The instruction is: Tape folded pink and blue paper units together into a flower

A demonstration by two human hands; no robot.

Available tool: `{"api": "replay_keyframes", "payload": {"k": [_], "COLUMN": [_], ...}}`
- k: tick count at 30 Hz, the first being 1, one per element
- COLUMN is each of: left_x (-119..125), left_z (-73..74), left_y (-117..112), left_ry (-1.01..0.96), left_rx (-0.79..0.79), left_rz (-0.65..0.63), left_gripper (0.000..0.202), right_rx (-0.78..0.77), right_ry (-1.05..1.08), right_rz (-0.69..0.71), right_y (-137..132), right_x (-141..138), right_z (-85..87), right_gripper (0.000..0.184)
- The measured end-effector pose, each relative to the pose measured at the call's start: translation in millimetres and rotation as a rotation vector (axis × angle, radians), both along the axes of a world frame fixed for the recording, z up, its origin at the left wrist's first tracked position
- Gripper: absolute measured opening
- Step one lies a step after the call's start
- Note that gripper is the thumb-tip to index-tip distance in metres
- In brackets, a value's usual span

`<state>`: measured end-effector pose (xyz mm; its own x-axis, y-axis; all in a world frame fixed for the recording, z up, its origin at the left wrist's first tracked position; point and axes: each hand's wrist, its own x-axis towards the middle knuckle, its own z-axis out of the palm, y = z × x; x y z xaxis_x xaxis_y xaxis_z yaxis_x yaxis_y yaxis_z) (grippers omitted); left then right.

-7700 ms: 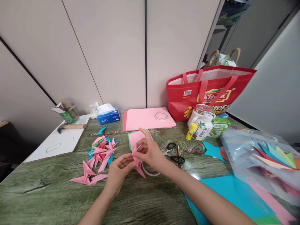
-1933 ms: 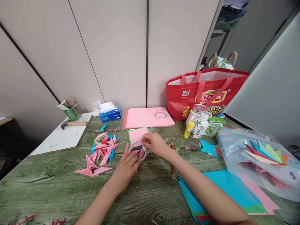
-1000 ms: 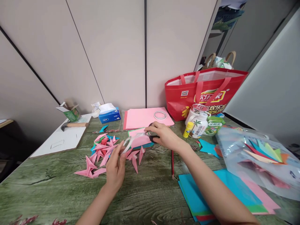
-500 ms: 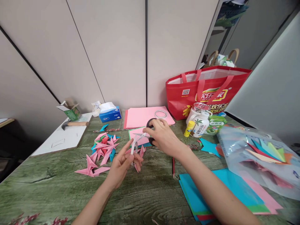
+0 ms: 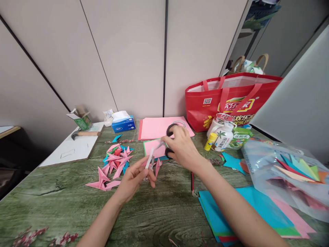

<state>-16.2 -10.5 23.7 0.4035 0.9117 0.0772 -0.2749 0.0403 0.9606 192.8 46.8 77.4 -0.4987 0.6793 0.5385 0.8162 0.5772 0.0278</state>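
My left hand is closed, pinching a narrow white strip that looks like tape; its upper end points up and away from me. My right hand is closed around black-handled scissors, fingers at the loops. The blades are blurred and point down to the left, close to the strip's top; I cannot tell whether they touch it. Under the hands lies a small stack of pink and green-edged paper. A pink folded paper piece lies beside my left fingertips. Left of that hand is a pile of folded paper pieces.
Pink sheets with a tape ring lie at the back. A red bag, white bottle and glue stick stand right. Coloured sheets, a plastic bag, pencil, tissue box and hammer surround.
The scissors blades, across the strip before, now slant down towards it and are blurred. The strip stands a little steeper. The whole view has shifted slightly.
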Motion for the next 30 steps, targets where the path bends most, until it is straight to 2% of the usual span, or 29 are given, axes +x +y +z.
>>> {"api": "replay_keyframes", "payload": {"k": [4, 6, 10, 15, 20, 24, 30], "left_x": [3, 4, 4, 4, 5, 7, 8], "left_z": [-4.4, -4.6, -0.1, 2.9, 3.8, 5.6, 2.9], "left_y": [0, 1, 3, 2, 0, -2, -4], "left_ry": [-0.056, -0.105, -0.136, -0.13, -0.123, -0.076, 0.0], "left_rx": [-0.023, -0.043, -0.084, -0.121, -0.128, -0.114, -0.107], "left_rz": [0.021, 0.067, 0.124, 0.147, 0.079, 0.03, -0.038], "left_gripper": [0.039, 0.037, 0.046, 0.048, 0.053, 0.057, 0.059], "right_rx": [0.034, -0.013, -0.265, -0.607, -0.724, -0.783, -0.842], "right_ry": [0.104, 0.149, 0.192, 0.059, 0.039, 0.081, 0.106], "right_rz": [-0.137, -0.116, 0.014, 0.092, 0.171, 0.255, 0.266], "right_y": [7, 8, 1, -9, -12, -13, -15], "right_x": [17, 22, 18, 5, -6, -8, -8], "right_z": [2.7, 3.6, 4.3, 1.7, -1.0, -0.8, 2.2], "right_gripper": [0.04, 0.041, 0.042, 0.042, 0.043, 0.035, 0.025]}}
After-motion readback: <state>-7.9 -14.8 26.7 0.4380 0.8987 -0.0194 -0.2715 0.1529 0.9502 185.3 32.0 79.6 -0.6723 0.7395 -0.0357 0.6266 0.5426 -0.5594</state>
